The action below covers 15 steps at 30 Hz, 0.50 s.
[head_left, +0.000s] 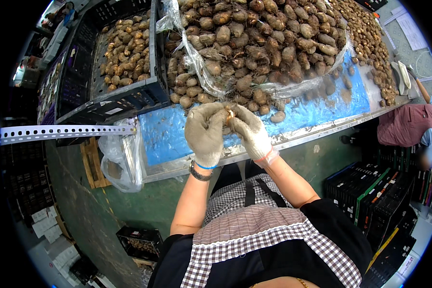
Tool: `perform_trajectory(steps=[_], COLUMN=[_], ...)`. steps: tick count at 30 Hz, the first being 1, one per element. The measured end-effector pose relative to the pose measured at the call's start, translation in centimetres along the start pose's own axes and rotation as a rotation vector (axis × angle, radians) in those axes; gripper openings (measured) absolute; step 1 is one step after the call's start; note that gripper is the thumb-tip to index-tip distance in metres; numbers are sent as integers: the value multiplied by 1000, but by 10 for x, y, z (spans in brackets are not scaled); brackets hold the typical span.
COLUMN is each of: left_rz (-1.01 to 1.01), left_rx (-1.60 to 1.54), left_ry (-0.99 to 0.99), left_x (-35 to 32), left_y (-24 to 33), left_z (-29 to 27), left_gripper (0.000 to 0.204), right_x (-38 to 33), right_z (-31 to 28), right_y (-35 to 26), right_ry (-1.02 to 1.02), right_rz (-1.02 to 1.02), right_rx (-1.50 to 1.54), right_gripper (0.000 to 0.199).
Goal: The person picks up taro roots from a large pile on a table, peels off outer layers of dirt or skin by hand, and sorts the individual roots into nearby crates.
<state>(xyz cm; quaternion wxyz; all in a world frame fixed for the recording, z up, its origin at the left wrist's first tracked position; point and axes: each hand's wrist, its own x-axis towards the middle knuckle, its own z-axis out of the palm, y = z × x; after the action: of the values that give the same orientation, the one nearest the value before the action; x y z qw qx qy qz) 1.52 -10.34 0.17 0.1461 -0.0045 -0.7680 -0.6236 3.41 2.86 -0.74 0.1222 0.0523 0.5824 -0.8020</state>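
Note:
Both my hands wear soiled whitish knit gloves and meet over the near edge of the table. My left hand (204, 133) and my right hand (249, 128) are closed with their fingertips on one small taro corm (230, 115), mostly hidden by the gloves; a pale orange-brown bit shows between the fingers. Just beyond lies a big heap of hairy brown taro corms (259, 45), partly on clear plastic sheeting (199, 72). A few loose corms (277, 116) rest on the blue sheet (163, 137) near my right fingers.
A black crate (153, 91) with cleaner corms (125, 53) stands left. Smaller corms (369, 48) spread along the far right, where a co-worker in a reddish vest (405, 126) stands. A perforated metal strip (67, 132) juts out left. Stacked black crates (365, 187) stand lower right.

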Motion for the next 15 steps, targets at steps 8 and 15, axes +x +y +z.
perform_trajectory(steps=[8,15], left_rz=[-351,76], left_rx=[-193,15], left_ry=[72,-141], left_x=[14,2], left_y=[-36,-16], left_z=[-19,-10], left_gripper=[15,27], right_x=[3,8], right_z=[0,-2], right_y=[-16,0], right_ry=[-34,26], right_rz=[-58,-61], right_rx=[83,100], right_gripper=[53,63])
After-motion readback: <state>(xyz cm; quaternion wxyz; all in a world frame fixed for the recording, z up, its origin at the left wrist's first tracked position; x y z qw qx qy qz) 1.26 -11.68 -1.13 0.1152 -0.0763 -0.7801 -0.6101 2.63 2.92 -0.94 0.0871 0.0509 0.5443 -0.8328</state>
